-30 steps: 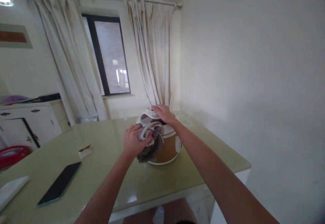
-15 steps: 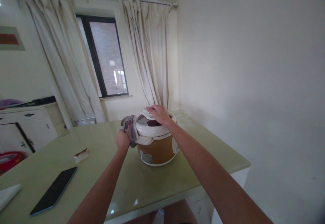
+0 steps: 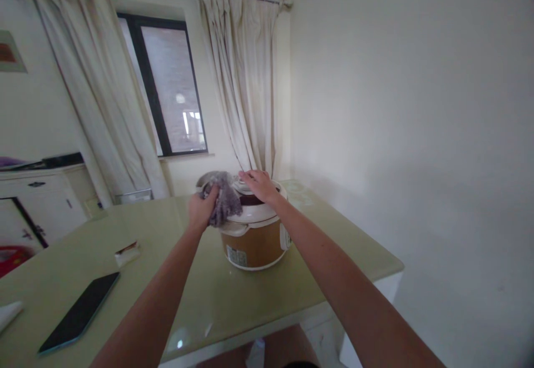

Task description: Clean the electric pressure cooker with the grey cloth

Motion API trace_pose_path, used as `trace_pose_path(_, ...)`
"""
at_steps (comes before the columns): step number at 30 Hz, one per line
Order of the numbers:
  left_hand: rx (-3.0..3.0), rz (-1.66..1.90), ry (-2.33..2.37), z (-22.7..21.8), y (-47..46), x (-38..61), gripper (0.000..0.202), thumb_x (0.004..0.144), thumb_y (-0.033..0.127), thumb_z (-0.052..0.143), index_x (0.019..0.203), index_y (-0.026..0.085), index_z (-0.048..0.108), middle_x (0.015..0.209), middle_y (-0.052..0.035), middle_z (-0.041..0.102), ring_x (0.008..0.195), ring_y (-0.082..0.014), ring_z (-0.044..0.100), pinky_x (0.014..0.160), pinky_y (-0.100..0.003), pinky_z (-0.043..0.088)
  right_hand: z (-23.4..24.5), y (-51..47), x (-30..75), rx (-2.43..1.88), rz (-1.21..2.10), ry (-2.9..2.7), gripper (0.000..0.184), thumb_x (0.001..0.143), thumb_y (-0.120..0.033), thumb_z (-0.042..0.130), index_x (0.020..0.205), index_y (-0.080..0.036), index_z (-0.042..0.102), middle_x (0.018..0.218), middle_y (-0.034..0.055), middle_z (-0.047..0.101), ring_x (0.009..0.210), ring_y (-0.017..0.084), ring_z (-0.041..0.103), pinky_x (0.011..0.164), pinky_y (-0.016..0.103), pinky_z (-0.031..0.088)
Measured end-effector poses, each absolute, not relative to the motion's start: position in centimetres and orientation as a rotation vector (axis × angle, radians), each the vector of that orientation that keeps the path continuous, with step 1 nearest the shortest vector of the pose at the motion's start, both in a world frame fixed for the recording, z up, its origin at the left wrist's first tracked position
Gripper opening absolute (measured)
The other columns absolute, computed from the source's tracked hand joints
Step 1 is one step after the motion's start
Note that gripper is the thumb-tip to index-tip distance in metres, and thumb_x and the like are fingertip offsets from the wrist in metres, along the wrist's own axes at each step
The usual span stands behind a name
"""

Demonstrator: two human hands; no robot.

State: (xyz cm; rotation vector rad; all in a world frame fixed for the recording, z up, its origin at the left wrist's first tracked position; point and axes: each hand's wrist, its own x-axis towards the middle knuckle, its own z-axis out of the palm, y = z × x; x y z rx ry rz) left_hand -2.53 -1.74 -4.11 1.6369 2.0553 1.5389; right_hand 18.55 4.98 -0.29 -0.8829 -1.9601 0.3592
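Observation:
A rice cooker (image 3: 254,243) with a tan body and white lid stands on the pale green table (image 3: 200,290). My left hand (image 3: 201,210) is closed round a grey cloth (image 3: 225,204), which hangs over the left part of the lid. A grey carrying handle arcs up behind the cloth. My right hand (image 3: 258,184) lies flat on top of the lid, fingers stretched out, holding nothing.
A dark phone (image 3: 79,312) lies on the table at the left, with a small wrapped packet (image 3: 127,252) beyond it. A white cabinet (image 3: 37,201) stands at the left, curtains (image 3: 246,89) and a window behind, and a bare wall (image 3: 409,134) on the right.
My left hand carried the cloth from the cooker's front, round its left side, up onto the lid. My right hand stayed on the lid.

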Motion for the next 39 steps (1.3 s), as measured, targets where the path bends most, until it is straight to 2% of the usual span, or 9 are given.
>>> trace_pose_path(2, 1.912, 1.38, 2.252, -1.7, -3.4, -0.5, 0.06, 0.092, 0.074, 0.055, 0.094, 0.018, 0.077, 0.091, -0.0161, 0.077, 0.098, -0.0354, 0.073, 0.075, -0.038, 0.054, -0.1, 5.1, 18.6, -0.879, 0.415, -1.925, 0.072, 0.102, -0.082, 0.035, 0.092, -0.026, 0.08, 0.106, 0.0073, 0.079, 0.122, 0.027, 0.064, 0.118, 0.044, 0.035)
trace_pose_path(5, 2.514, 1.098, 2.237, 0.2, -6.3, 3.5, 0.047, 0.091, 0.065, 0.063, 0.102, 0.022, 0.078, 0.103, -0.0147, 0.075, 0.106, -0.0372, 0.066, 0.081, -0.043, 0.05, 0.1, 5.6, 19.0, -0.854, 0.598, -1.814, 0.077, 0.1, -0.085, 0.034, 0.099, -0.025, 0.082, 0.106, 0.0076, 0.081, 0.115, 0.027, 0.07, 0.113, 0.043, 0.044)
trace_pose_path(10, 3.06, 0.962, 1.919, -1.0, -9.4, 8.3, 0.042, 0.079, 0.052, 0.082, 0.109, 0.023, 0.075, 0.123, -0.0155, 0.07, 0.117, -0.0405, 0.056, 0.088, -0.053, 0.044, 0.4, 6.6, 19.8, -0.842, 0.874, -1.734, 0.082, 0.097, -0.087, 0.039, 0.109, -0.019, 0.083, 0.111, 0.0118, 0.082, 0.108, 0.026, 0.074, 0.103, 0.039, 0.052)
trace_pose_path(15, 3.497, 0.781, 1.496, -5.9, -9.9, 10.6, 0.015, 0.094, 0.027, 0.068, 0.108, 0.023, 0.073, 0.112, -0.0117, 0.071, 0.101, -0.0297, 0.058, 0.087, -0.053, 0.043, 0.4, 6.5, 20.1, -0.825, 0.768, -1.829, 0.069, 0.096, -0.083, 0.05, 0.102, -0.023, 0.084, 0.116, 0.0082, 0.082, 0.118, 0.027, 0.071, 0.112, 0.041, 0.045)
trace_pose_path(18, 3.632, 0.823, 1.332, -9.1, -9.5, 11.1, 0.02, 0.102, 0.018, 0.056, 0.11, 0.024, 0.073, 0.109, -0.0085, 0.075, 0.099, -0.0252, 0.06, 0.089, -0.05, 0.044, 0.2, 6.1, 19.9, -0.842, 0.761, -1.847, 0.067, 0.096, -0.081, 0.051, 0.105, -0.023, 0.083, 0.115, 0.0072, 0.081, 0.115, 0.026, 0.071, 0.109, 0.039, 0.046)
trace_pose_path(23, 3.806, 0.888, 0.927, -13.7, -8.8, 8.7, 0.021, 0.103, 0.016, 0.058, 0.111, 0.027, 0.073, 0.115, -0.0035, 0.078, 0.109, -0.02, 0.064, 0.088, -0.041, 0.048, -0.3, 5.7, 19.6, -0.816, 0.72, -1.865, 0.066, 0.097, -0.08, 0.05, 0.102, -0.023, 0.082, 0.107, 0.004, 0.082, 0.108, 0.022, 0.072, 0.103, 0.035, 0.049)
trace_pose_path(29, 3.94, 0.852, 0.502, -19.0, -8.7, 2.8, 0.008, 0.098, 0.024, 0.071, 0.103, 0.029, 0.074, 0.106, 0.0019, 0.078, 0.106, -0.0151, 0.063, 0.088, -0.032, 0.048, -0.4, 5.4, 19.4, -0.775, 0.608, -1.869, 0.058, 0.099, -0.073, 0.055, 0.099, -0.022, 0.082, 0.102, 0.0043, 0.081, 0.105, 0.022, 0.072, 0.099, 0.033, 0.048)
trace_pose_path(36, 3.716, 1.284, 0.772, -20.6, -8.6, -1.7, 0.017, 0.091, 0.021, 0.076, 0.106, 0.028, 0.075, 0.099, -0.001, 0.078, 0.093, -0.0176, 0.063, 0.092, -0.04, 0.044, -0.3, 5.2, 19.4, -0.749, 0.589, -1.867, 0.048, 0.099, -0.067, 0.061, 0.1, -0.024, 0.083, 0.106, 0.0046, 0.082, 0.112, 0.023, 0.072, 0.1, 0.034, 0.048)
trace_pose_path(39, 3.447, 1.47, 1.014, -20.3, -8.3, -3.1, 0.016, 0.091, 0.027, 0.072, 0.107, 0.028, 0.076, 0.099, -0.0059, 0.077, 0.09, -0.0211, 0.063, 0.091, -0.043, 0.047, -0.2, 5.1, 19.4, -0.761, 0.562, -1.879, 0.049, 0.099, -0.067, 0.061, 0.099, -0.023, 0.083, 0.103, 0.0044, 0.082, 0.109, 0.024, 0.073, 0.098, 0.034, 0.049)
